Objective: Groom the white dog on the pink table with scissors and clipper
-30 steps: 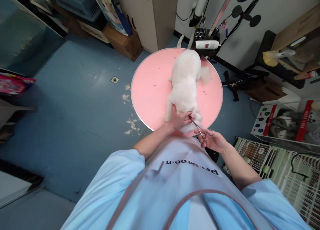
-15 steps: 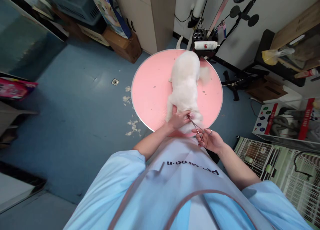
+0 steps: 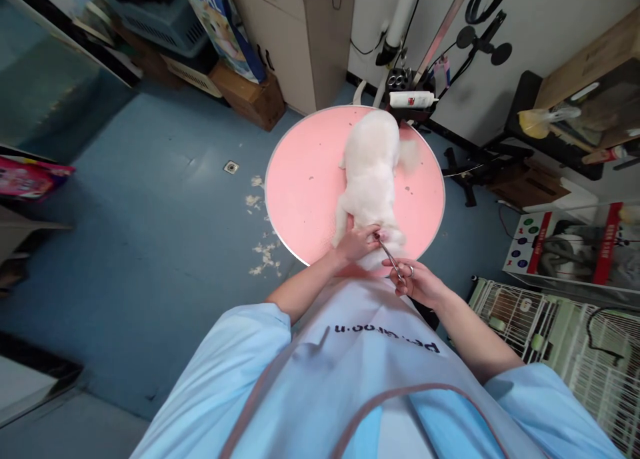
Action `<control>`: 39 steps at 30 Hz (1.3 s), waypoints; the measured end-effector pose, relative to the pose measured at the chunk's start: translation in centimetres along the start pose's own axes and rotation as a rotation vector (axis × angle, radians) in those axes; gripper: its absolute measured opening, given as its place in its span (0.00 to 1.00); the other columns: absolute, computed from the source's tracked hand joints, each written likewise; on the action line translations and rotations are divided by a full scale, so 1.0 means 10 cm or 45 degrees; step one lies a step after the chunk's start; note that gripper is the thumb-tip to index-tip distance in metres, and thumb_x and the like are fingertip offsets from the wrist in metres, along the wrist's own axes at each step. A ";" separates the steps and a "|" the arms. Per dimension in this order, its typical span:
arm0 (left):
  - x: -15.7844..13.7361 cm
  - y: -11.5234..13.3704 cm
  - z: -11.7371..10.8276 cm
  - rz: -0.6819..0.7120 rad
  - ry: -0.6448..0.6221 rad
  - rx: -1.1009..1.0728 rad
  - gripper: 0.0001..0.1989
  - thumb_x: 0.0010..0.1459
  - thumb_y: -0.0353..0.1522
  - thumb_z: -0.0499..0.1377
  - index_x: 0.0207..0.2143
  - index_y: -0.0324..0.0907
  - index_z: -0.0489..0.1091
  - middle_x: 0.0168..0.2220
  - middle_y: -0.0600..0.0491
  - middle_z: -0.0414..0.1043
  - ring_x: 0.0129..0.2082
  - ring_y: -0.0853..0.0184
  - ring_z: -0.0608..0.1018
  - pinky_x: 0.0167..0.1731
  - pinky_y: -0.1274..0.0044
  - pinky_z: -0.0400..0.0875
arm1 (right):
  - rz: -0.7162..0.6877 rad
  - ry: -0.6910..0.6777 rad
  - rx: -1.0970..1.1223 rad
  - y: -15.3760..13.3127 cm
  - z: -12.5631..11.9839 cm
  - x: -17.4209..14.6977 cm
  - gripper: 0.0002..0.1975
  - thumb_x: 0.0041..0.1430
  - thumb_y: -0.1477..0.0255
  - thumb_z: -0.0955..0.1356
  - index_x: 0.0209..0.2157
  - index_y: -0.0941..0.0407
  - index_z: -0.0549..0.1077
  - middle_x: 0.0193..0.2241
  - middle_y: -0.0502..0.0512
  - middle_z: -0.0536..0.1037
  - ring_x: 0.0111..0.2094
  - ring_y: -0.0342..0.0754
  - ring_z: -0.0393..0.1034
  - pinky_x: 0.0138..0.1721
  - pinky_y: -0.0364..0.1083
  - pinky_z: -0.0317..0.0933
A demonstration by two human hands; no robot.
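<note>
A white, short-clipped dog (image 3: pixel 373 162) lies on a round pink grooming table (image 3: pixel 305 186), its head toward me and its fluffy tail (image 3: pixel 410 154) at the far right. My left hand (image 3: pixel 357 242) is closed at the side of the dog's head, thumb and fingers pinching the ear, whose pink inside (image 3: pixel 384 235) shows. In my right hand (image 3: pixel 413 282) is a slim metal hemostat (image 3: pixel 389 254), with fingers at its ring handles. The hemostat's tip is at the ear beside my left fingertips. Its handles are close together. The dog's face is hidden from view.
Hair clumps (image 3: pixel 265 258) lie on the blue floor left of the table. A tool holder (image 3: pixel 399 79) and a white bottle (image 3: pixel 413 100) stand at the table's far edge. Wire cages (image 3: pixel 520 319) are at my right, a cardboard box (image 3: pixel 253 96) and cabinet (image 3: pixel 280 32) beyond.
The hemostat's handles have come together from spread apart, with my right fingers closing. My left hand stays at the ear. The whole view has shifted slightly.
</note>
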State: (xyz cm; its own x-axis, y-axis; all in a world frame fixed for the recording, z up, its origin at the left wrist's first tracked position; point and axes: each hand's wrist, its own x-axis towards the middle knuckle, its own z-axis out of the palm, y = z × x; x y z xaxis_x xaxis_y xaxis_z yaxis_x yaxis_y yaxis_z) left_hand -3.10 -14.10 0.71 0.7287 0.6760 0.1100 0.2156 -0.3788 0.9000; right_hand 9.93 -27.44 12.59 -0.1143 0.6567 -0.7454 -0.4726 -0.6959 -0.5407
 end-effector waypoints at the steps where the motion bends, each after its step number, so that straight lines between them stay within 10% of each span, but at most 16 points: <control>1: 0.00 0.00 0.00 -0.004 0.004 -0.011 0.15 0.55 0.34 0.63 0.45 0.43 0.72 0.45 0.51 0.77 0.44 0.62 0.79 0.58 0.66 0.62 | -0.029 0.006 -0.009 0.00 0.01 -0.01 0.22 0.48 0.61 0.74 0.43 0.57 0.74 0.23 0.47 0.70 0.18 0.36 0.59 0.22 0.41 0.61; 12: -0.06 -0.08 -0.10 -0.154 0.112 -0.154 0.14 0.52 0.36 0.63 0.43 0.45 0.74 0.43 0.52 0.77 0.43 0.62 0.78 0.48 0.71 0.71 | -0.256 -0.078 -0.057 0.17 -0.07 0.10 0.20 0.41 0.72 0.77 0.37 0.56 0.70 0.32 0.52 0.78 0.31 0.43 0.74 0.36 0.44 0.67; 18: -0.03 -0.34 -0.12 -0.309 0.274 -0.349 0.19 0.58 0.44 0.52 0.38 0.40 0.72 0.37 0.48 0.77 0.39 0.62 0.78 0.41 0.71 0.73 | -0.511 0.378 -0.156 0.15 -0.43 0.71 0.17 0.45 0.66 0.71 0.38 0.55 0.68 0.13 0.39 0.66 0.17 0.41 0.64 0.28 0.45 0.66; 27: 0.06 -0.61 -0.22 -0.335 0.142 -0.315 0.20 0.54 0.44 0.55 0.44 0.40 0.69 0.44 0.48 0.75 0.46 0.60 0.76 0.47 0.69 0.69 | -0.627 0.574 -0.484 0.24 -0.85 1.17 0.14 0.45 0.65 0.71 0.33 0.57 0.70 0.24 0.48 0.72 0.21 0.38 0.61 0.23 0.39 0.58; 31: 0.14 -0.60 -0.42 -0.368 0.008 -0.246 0.19 0.53 0.42 0.55 0.42 0.38 0.69 0.40 0.48 0.75 0.41 0.61 0.76 0.44 0.68 0.71 | -0.583 0.352 -0.608 0.10 -0.90 1.23 0.16 0.43 0.69 0.70 0.36 0.57 0.71 0.27 0.48 0.73 0.23 0.37 0.59 0.23 0.38 0.55; 36: 0.14 -0.35 -0.62 -0.010 0.281 0.316 0.11 0.55 0.34 0.54 0.38 0.39 0.72 0.42 0.44 0.72 0.46 0.58 0.73 0.50 0.65 0.66 | -0.504 0.318 -0.730 0.05 -0.84 1.23 0.10 0.43 0.69 0.68 0.19 0.57 0.63 0.14 0.42 0.60 0.18 0.36 0.51 0.19 0.37 0.45; 39: 0.09 -0.15 -0.39 0.279 0.053 0.521 0.11 0.58 0.30 0.52 0.40 0.42 0.73 0.42 0.46 0.73 0.46 0.60 0.73 0.50 0.67 0.65 | -0.540 0.399 -0.763 0.01 -0.73 1.20 0.10 0.45 0.69 0.66 0.19 0.56 0.60 0.14 0.41 0.58 0.17 0.36 0.50 0.18 0.38 0.44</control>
State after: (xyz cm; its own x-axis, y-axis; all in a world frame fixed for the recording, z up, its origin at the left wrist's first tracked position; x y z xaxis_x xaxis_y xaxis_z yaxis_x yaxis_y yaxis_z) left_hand -5.36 -10.47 1.10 0.7609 0.5736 0.3035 0.3042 -0.7284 0.6139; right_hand 14.89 -21.70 0.77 0.2633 0.8501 -0.4561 0.1395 -0.5013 -0.8539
